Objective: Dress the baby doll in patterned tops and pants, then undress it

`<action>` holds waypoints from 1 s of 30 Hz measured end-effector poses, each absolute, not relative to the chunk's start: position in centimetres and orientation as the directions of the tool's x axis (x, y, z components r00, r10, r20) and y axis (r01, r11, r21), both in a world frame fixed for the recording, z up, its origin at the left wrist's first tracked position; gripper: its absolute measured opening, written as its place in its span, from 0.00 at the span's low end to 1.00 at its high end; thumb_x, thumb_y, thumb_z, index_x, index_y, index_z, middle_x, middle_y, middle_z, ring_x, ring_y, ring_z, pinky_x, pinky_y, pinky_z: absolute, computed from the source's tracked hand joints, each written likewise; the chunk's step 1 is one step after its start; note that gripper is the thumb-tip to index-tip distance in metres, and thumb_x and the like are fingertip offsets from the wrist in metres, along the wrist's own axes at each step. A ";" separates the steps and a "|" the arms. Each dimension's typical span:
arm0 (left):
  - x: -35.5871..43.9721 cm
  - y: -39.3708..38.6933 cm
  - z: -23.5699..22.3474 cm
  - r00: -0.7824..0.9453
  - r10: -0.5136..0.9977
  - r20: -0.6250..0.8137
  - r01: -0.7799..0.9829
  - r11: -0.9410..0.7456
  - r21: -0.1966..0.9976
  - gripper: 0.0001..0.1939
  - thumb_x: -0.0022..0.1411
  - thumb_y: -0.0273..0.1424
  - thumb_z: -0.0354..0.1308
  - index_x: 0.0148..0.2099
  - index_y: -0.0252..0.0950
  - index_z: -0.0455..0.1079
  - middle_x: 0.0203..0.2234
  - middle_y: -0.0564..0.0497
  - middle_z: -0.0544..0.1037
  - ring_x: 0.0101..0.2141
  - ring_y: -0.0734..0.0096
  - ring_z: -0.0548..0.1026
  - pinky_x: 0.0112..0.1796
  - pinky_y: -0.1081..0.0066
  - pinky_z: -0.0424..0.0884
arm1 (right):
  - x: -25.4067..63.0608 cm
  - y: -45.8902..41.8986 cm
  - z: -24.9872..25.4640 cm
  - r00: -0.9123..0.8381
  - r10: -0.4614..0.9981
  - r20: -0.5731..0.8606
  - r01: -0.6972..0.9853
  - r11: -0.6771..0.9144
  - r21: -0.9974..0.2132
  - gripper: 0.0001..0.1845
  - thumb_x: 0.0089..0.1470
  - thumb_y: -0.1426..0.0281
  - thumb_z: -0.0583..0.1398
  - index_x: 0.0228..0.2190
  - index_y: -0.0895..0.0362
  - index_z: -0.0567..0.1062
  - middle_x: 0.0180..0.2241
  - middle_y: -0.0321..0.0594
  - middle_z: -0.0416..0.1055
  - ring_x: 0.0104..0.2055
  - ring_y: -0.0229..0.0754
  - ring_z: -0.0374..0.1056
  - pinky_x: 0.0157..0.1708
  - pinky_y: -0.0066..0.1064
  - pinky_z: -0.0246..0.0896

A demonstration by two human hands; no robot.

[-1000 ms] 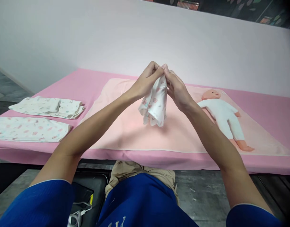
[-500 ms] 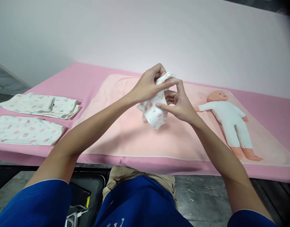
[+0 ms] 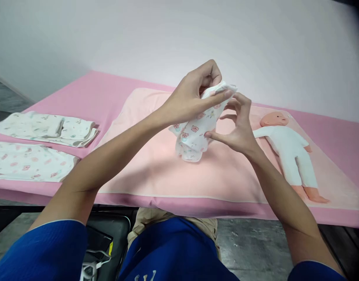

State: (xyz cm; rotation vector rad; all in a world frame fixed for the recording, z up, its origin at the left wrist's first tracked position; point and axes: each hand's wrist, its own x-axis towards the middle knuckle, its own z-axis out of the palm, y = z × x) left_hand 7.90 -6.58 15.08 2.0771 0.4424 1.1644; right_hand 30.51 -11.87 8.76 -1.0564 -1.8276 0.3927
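Our left hand [image 3: 190, 94] pinches the animal-print cloth [image 3: 197, 130], probably so it hangs; our right hand [image 3: 243, 132] (thumb touching) curves wide.

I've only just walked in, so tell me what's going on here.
A person's left hand pinches the top of a small white printed cloth above a peach fabric mat, while the spread right hand touches its side with the thumb. A doll in a white suit lies on the mat; folded white printed cloths lie on the pink-covered table to the left.
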 end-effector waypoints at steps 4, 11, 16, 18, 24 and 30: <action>8.8 -7.0 16.8 0.576 0.522 0.629 -0.047 -0.747 0.663 0.23 0.71 0.51 0.70 0.43 0.39 0.66 0.33 0.52 0.73 0.39 0.64 0.82 0.42 0.62 0.75 | 28.4 -9.1 10.2 -0.377 0.837 0.397 0.315 0.519 -0.795 0.52 0.46 0.42 0.79 0.64 0.47 0.71 0.65 0.46 0.74 0.73 0.66 0.67 0.65 0.58 0.76; 6.6 -7.7 19.7 0.582 0.505 0.637 -0.026 -0.772 0.635 0.22 0.74 0.50 0.68 0.45 0.39 0.65 0.33 0.55 0.71 0.37 0.72 0.76 0.49 0.58 0.74 | 26.1 -9.1 11.1 -0.485 0.835 0.260 0.178 0.385 -0.906 0.42 0.47 0.50 0.82 0.59 0.49 0.78 0.60 0.46 0.81 0.69 0.66 0.73 0.68 0.62 0.74; 4.8 -6.8 20.3 0.545 0.513 0.663 -0.103 -0.744 0.660 0.19 0.75 0.41 0.70 0.43 0.41 0.61 0.32 0.56 0.73 0.33 0.75 0.75 0.39 0.67 0.71 | 25.4 -9.4 7.1 -0.575 0.809 0.123 0.111 0.226 -0.968 0.46 0.44 0.56 0.83 0.62 0.48 0.79 0.66 0.45 0.78 0.74 0.63 0.69 0.72 0.60 0.70; 3.9 -6.6 20.3 0.533 0.516 0.671 -0.125 -0.736 0.665 0.17 0.76 0.37 0.68 0.43 0.41 0.61 0.34 0.55 0.73 0.33 0.78 0.74 0.36 0.72 0.69 | 24.7 -9.7 5.5 -0.567 0.820 0.075 0.060 0.132 -0.989 0.42 0.45 0.56 0.83 0.60 0.49 0.81 0.64 0.44 0.80 0.71 0.62 0.72 0.72 0.58 0.71; -4.7 -5.7 17.4 0.393 0.690 0.608 0.054 -0.677 0.734 0.23 0.70 0.49 0.73 0.46 0.39 0.66 0.32 0.57 0.72 0.31 0.83 0.68 0.34 0.74 0.70 | 18.8 -11.9 1.8 -0.555 0.825 -0.103 -0.072 -0.171 -0.983 0.36 0.40 0.55 0.84 0.49 0.54 0.86 0.56 0.46 0.85 0.60 0.57 0.82 0.67 0.52 0.77; -21.5 -4.6 11.2 -0.011 0.970 0.243 0.239 -0.234 0.942 0.40 0.52 0.65 0.77 0.44 0.35 0.70 0.30 0.55 0.78 0.36 0.74 0.76 0.63 0.27 0.73 | 7.2 -10.9 1.4 -0.677 0.706 -0.208 -0.055 -0.330 -0.942 0.39 0.34 0.56 0.86 0.48 0.54 0.86 0.52 0.43 0.86 0.54 0.52 0.83 0.62 0.47 0.82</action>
